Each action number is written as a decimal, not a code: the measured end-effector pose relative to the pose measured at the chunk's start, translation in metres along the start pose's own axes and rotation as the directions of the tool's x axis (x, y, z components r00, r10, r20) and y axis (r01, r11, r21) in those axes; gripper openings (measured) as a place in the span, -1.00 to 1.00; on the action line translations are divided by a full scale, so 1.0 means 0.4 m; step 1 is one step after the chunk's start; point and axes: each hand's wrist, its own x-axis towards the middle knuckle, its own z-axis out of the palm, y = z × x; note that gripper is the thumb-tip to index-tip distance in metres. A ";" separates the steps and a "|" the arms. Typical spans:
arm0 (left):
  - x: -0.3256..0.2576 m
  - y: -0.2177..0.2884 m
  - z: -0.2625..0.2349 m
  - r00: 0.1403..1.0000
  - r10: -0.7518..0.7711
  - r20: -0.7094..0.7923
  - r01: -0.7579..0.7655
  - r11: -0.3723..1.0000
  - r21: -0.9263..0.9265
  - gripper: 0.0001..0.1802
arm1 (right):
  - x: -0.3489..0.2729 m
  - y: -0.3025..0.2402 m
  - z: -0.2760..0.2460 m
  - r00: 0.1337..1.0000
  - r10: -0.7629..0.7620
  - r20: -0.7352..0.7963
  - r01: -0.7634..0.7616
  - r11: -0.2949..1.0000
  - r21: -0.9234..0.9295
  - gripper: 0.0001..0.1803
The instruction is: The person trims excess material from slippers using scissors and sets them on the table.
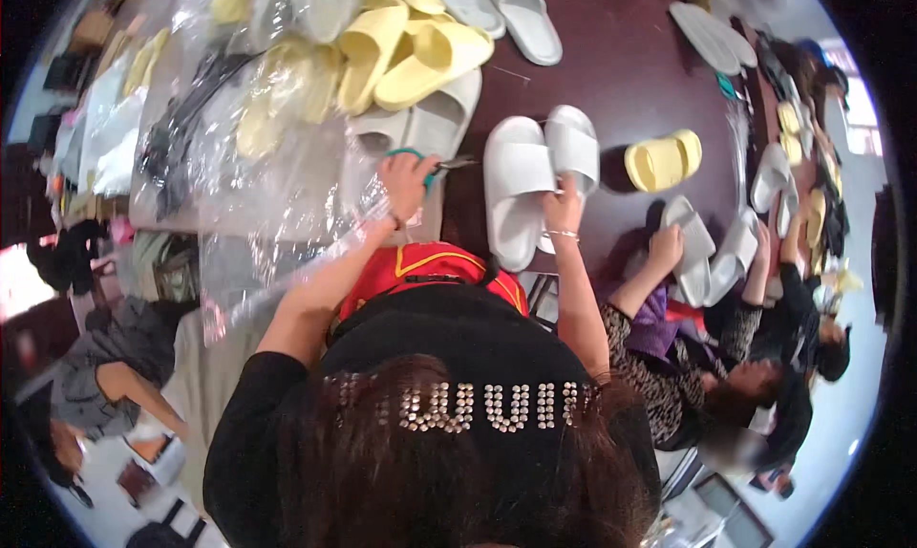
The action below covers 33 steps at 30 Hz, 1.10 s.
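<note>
A pair of white slide slippers (pixel 516 180) lies side by side on the dark brown table (pixel 611 80), straight ahead of me. My right hand (pixel 564 207), with a thin bracelet on the wrist, grips the near edge of the right slipper of this pair. My left hand (pixel 405 180) is closed around green-handled scissors (pixel 432 162), whose blades point right toward the white pair. The left hand rests over a sheet of clear plastic, just in front of another white slipper (pixel 435 118).
A heap of yellow slippers (pixel 401 42) and clear plastic bags (pixel 258 156) fills the left of the table. A yellow pair (pixel 664 160) lies to the right. On the right a co-worker's hand (pixel 666 249) holds white slippers (pixel 695 247). More grey-white slippers (pixel 521 13) lie at the far edge.
</note>
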 end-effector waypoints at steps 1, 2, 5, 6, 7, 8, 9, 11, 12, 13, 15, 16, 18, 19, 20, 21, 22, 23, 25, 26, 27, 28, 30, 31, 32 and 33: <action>-0.002 -0.018 -0.008 0.999 0.032 0.006 -0.031 0.999 -0.010 -0.54 | -0.017 -0.022 -0.009 0.997 0.020 0.077 -0.022 1.000 0.016 -0.63; -0.006 -0.035 -0.015 0.999 0.032 -0.033 -0.032 0.999 0.013 -0.53 | -0.029 -0.043 -0.028 0.987 0.038 0.154 -0.043 0.999 0.033 -0.62; 0.008 -0.078 -0.043 1.000 -0.008 -0.013 0.007 0.997 -0.074 -0.53 | -0.078 -0.062 -0.077 0.966 0.029 0.256 0.022 0.981 -0.191 -0.60; 0.007 -0.076 -0.054 0.996 -0.077 0.047 0.084 0.980 -0.179 -0.52 | -0.088 -0.059 -0.086 0.968 0.033 0.249 0.016 0.981 -0.194 -0.60; 0.022 -0.048 -0.092 0.962 -0.232 0.143 0.266 0.916 -0.301 -0.50 | -0.100 -0.047 -0.095 0.954 0.036 0.297 0.019 0.983 -0.182 -0.61; 0.030 -0.034 -0.104 0.963 -0.225 0.148 0.260 0.917 -0.303 -0.50 | -0.112 -0.038 -0.101 0.937 0.037 0.346 0.024 0.985 -0.170 -0.62; 0.044 -0.023 -0.101 0.953 -0.262 0.155 0.301 0.886 -0.353 -0.47 | -0.116 -0.029 -0.098 0.955 0.001 0.296 0.040 0.990 -0.133 -0.65; 0.062 0.024 -0.168 0.945 -0.268 0.189 0.322 0.867 -0.379 -0.43 | -0.111 -0.011 -0.089 0.976 0.000 0.219 0.026 0.993 -0.117 -0.66; 0.062 0.050 -0.176 0.943 -0.273 0.188 0.326 0.867 -0.376 -0.43 | -0.101 -0.001 -0.078 0.991 -0.013 0.131 0.028 0.993 -0.115 -0.66; 0.059 0.072 -0.179 0.925 -0.269 0.270 0.360 0.847 -0.391 -0.42 | -0.093 -0.002 -0.070 0.995 -0.021 0.101 0.031 0.995 -0.099 -0.66; 0.054 0.105 -0.171 0.933 -0.199 0.301 0.317 0.852 -0.417 -0.43 | -0.083 -0.014 -0.059 0.987 -0.072 0.144 0.100 0.977 -0.191 -0.65; 0.050 0.122 -0.167 0.931 -0.201 0.304 0.319 0.853 -0.412 -0.43 | -0.083 -0.024 -0.055 0.975 -0.117 0.186 0.166 0.946 -0.278 -0.65; 0.048 0.161 -0.170 0.810 -0.179 0.558 0.554 0.546 -0.629 -0.46 | -0.082 -0.042 -0.050 0.970 -0.082 0.231 0.174 0.895 -0.412 -0.71; 0.040 0.158 -0.138 0.844 -0.106 0.526 0.478 0.593 -0.648 -0.42 | -0.079 -0.046 -0.053 0.958 -0.056 0.283 0.182 0.878 -0.443 -0.75; 0.030 0.162 -0.131 0.844 -0.107 0.525 0.479 0.591 -0.650 -0.42 | -0.078 -0.048 -0.058 0.943 -0.028 0.332 0.192 0.859 -0.474 -0.77; 0.024 0.179 -0.145 0.839 -0.034 0.544 0.444 0.621 -0.646 -0.42 | -0.082 -0.046 -0.065 0.942 -0.028 0.335 0.194 0.859 -0.473 -0.77; 0.026 0.197 -0.167 0.826 0.041 0.562 0.405 0.651 -0.642 -0.42 | -0.091 -0.039 -0.075 0.943 -0.081 0.324 0.218 0.884 -0.413 -0.81; 0.037 0.207 -0.196 0.764 0.084 0.640 0.386 0.735 -0.558 -0.46 | -0.100 -0.034 -0.085 0.942 -0.132 0.308 0.242 0.904 -0.352 -0.84; 0.037 0.206 -0.197 0.722 0.188 0.666 0.344 0.738 -0.581 -0.50 | -0.118 -0.046 -0.116 0.946 -0.207 0.249 0.274 0.921 -0.275 -0.86; 0.039 0.202 -0.195 0.667 0.292 0.685 0.299 0.738 -0.605 -0.54 | -0.122 -0.051 -0.128 0.945 -0.274 0.178 0.307 0.931 -0.197 -0.87; 0.021 0.182 -0.138 0.650 0.330 0.684 0.230 0.773 -0.591 -0.66 | -0.123 -0.055 -0.133 0.957 -0.256 0.138 0.277 0.945 -0.174 -0.90; 0.030 0.182 -0.121 0.650 0.329 0.685 0.229 0.774 -0.590 -0.66 | -0.123 -0.057 -0.137 0.957 -0.256 0.137 0.277 0.945 -0.173 -0.90; 0.054 0.190 -0.097 0.529 0.464 0.710 0.103 0.796 -0.597 -0.75 | -0.126 -0.063 -0.139 0.958 -0.271 0.091 0.281 0.950 -0.138 -0.91; 0.072 0.206 -0.099 0.488 0.461 0.741 0.152 0.791 -0.592 -0.78 | -0.129 -0.068 -0.138 0.959 -0.270 0.088 0.280 0.951 -0.134 -0.91; 0.083 0.215 -0.082 0.486 0.460 0.743 0.150 0.794 -0.589 -0.78 | -0.132 -0.072 -0.137 0.942 -0.323 0.093 0.334 0.930 -0.153 -0.92; 0.095 0.226 -0.067 0.461 0.459 0.759 0.246 0.756 -0.607 -0.79 | -0.136 -0.073 -0.135 0.921 -0.377 0.098 0.389 0.905 -0.173 -0.92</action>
